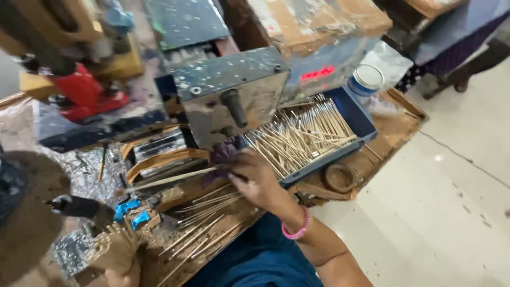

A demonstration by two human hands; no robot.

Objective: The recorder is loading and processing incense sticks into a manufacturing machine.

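Sticks (305,135) heaped in blue tray (366,119)

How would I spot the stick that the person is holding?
Find the grey metal machine with the black handle. Just below it, the right hand, pink bracelet at the wrist, pinches one pale stick. Unlike the sticks piled in the blue tray, it points left alone.

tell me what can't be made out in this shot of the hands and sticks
Head view only:
- Left hand: blurred and cut by the bottom edge; its grip is unreadable.
- Right hand: fingertips hidden behind the purple cloth and thin stick.
- Top-left clutter around the red tool: motion-blurred.
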